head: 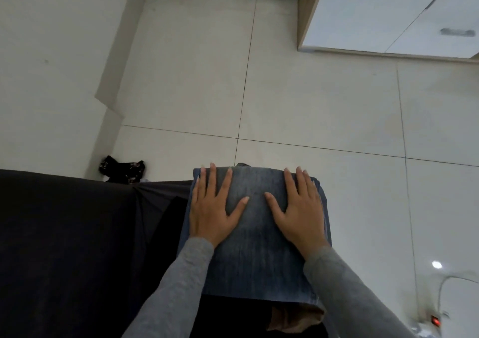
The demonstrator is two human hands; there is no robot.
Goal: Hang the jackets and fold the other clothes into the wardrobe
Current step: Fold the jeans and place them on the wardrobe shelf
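While both palms lie flat, left hand (212,213) and right hand (298,210) press folded jeans (255,254) at lower centre, fingers straight and spread, dark bed cover (64,247) lower left, white wardrobe (388,13) upper right.

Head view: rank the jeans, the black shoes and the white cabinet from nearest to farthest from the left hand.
1. Jeans: directly under the left hand, which presses flat on them.
2. Black shoes: off to its left, not touching it.
3. White cabinet: far ahead, at the upper right.
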